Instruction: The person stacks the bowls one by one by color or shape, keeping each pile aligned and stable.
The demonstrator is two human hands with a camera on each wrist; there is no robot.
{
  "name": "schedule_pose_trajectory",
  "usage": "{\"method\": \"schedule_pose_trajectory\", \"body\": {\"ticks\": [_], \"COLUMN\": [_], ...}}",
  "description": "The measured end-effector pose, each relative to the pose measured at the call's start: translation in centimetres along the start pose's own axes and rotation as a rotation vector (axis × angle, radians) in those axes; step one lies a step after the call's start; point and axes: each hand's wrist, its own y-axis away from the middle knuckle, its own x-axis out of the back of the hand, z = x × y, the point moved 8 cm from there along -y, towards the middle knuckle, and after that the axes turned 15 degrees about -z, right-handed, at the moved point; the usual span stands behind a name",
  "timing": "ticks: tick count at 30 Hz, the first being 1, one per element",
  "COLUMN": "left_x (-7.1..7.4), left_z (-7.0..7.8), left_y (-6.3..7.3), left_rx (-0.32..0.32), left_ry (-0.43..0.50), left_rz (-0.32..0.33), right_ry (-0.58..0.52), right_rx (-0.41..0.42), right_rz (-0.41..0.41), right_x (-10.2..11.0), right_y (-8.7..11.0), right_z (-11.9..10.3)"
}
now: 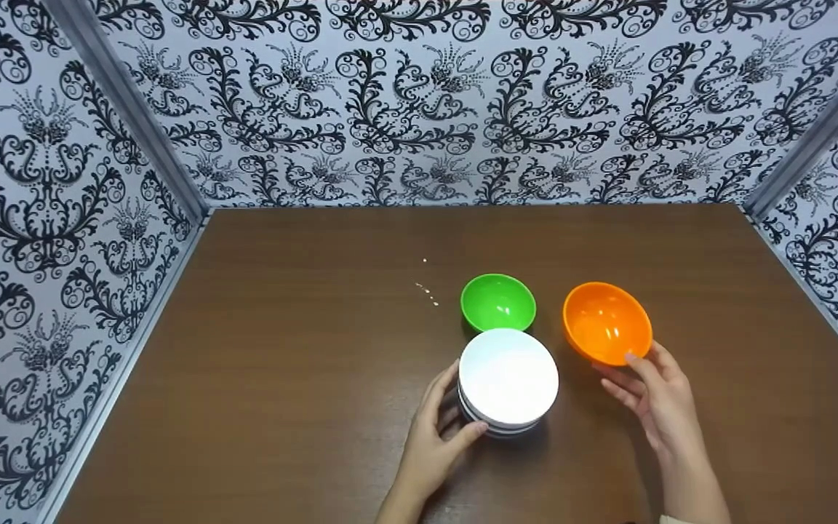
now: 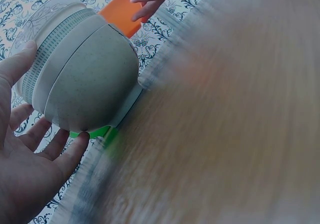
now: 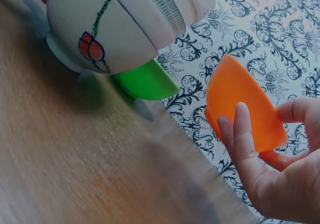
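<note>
A nested stack of white bowls stands on the table, its outer bowl showing a red tulip on its side in the right wrist view. My left hand grips this stack from the left, thumb at the near side and fingers round the far side. In my right hand is an orange bowl, its near right edge pinched between thumb and fingers. The orange bowl is held above the table, its inside facing the head camera. Just behind the stack sits a small green bowl, its near edge hidden by the stack.
The brown wooden table is bounded by patterned walls at the back and both sides. A few small white specks lie on the table left of the green bowl.
</note>
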Motion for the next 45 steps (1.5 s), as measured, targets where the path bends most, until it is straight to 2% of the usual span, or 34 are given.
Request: {"method": "schedule_pose_trajectory", "body": {"ticks": [19, 29, 39, 45], "left_x": [0.0, 0.1, 0.0, 0.1], "left_z": [-0.1, 0.4, 0.3, 0.0], "left_y": [0.0, 0.2, 0.1, -0.1], "left_rx": [-0.003, -0.022, -0.019, 0.008], "left_ry": [0.002, -0.014, -0.022, -0.019], "left_rz": [0.0, -0.004, -0.004, 0.002], "right_ry": [0.014, -0.007, 0.008, 0.009], "right_rx": [0.016, 0.111, 0.094, 0.099], "right_rz": [-0.031, -0.105, -0.116, -0.136], "right_x": [-1.1, -2.2, -2.6, -3.2], "right_y": [0.4, 0.9, 1.1, 1.2], "right_z": [-1.1, -2.0, -2.2, -2.4]}}
